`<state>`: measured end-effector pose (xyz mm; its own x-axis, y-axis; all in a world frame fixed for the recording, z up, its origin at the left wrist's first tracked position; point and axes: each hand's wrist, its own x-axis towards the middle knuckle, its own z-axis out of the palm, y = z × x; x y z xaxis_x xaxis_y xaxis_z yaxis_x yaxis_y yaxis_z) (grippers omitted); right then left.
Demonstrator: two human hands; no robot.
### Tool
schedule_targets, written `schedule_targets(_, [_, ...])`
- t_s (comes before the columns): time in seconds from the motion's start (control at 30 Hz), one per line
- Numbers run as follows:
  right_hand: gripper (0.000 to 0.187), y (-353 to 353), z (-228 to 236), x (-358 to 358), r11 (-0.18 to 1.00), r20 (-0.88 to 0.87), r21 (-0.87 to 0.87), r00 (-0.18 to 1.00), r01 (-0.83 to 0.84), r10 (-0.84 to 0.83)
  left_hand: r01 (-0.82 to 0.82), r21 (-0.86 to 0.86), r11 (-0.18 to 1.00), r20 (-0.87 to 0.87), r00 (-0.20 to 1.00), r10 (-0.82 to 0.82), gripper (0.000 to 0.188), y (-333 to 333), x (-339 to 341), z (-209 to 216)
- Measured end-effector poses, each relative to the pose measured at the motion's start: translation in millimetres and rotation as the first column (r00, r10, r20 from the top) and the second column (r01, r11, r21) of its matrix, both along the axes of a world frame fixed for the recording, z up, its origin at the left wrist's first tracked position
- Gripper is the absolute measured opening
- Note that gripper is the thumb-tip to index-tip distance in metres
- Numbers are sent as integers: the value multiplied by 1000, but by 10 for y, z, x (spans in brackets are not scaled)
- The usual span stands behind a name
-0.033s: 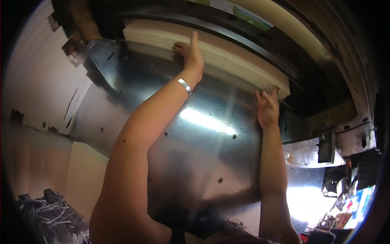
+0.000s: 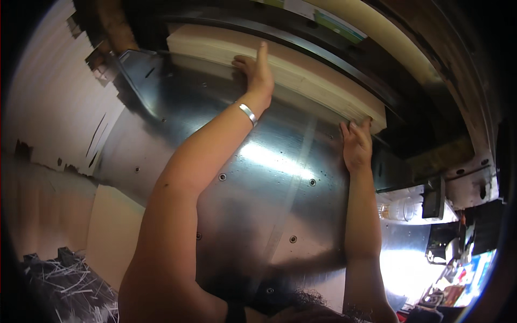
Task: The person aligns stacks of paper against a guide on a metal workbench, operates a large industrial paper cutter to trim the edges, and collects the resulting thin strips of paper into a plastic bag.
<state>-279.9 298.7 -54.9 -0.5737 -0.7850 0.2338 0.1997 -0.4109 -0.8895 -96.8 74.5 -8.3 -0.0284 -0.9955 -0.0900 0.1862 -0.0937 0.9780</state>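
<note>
A thick cream stack of paper (image 2: 307, 83) lies across the far end of a shiny metal table (image 2: 253, 210), under a dark metal bar. Against the front edge of the stack, left of its middle, rests my left hand (image 2: 259, 78). Its thumb points up over the edge and its fingers are stretched apart; a silver band circles the wrist. Near the stack's right end, my right hand (image 2: 357, 144) touches the front edge with spread fingertips. Neither hand is wrapped round anything.
A dark metal bar (image 2: 242, 28) spans the far side above the stack. An angled metal side guide (image 2: 134, 81) stands at left. Paper strips (image 2: 70, 285) fill a dark spot at lower left. A clear cup (image 2: 401, 209) sits on a ledge at right.
The whole view has shifted very slightly. Both hands keep the same places against the stack.
</note>
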Motion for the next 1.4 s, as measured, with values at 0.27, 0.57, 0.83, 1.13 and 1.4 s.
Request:
schedule_targets(0.27, [67, -50, 53, 57, 999, -4, 37, 1000, 22, -22, 145, -28, 989, -94, 985, -147, 120, -34, 157, 38])
schedule_targets(0.57, [71, -86, 104, 136, 999, 20, 17, 999, 29, -29, 110, -48, 993, -82, 990, -114, 117, -52, 114, -12])
schedule_targets(0.83, [77, -50, 101, 127, 998, 3, 42, 998, 57, -57, 401, -54, 915, -180, 897, -404, 115, 517, -127, 20])
schedule_targets(1.13, [72, -51, 183, 198, 1000, 1, 27, 1000, 14, -14, 499, -105, 860, -267, 819, -508, 123, 295, -159, -189])
schedule_targets(1.4, [88, -46, 179, 181, 1000, -18, 18, 1000, 16, -16, 525, -68, 848, -362, 779, -511, 102, 268, -148, -279])
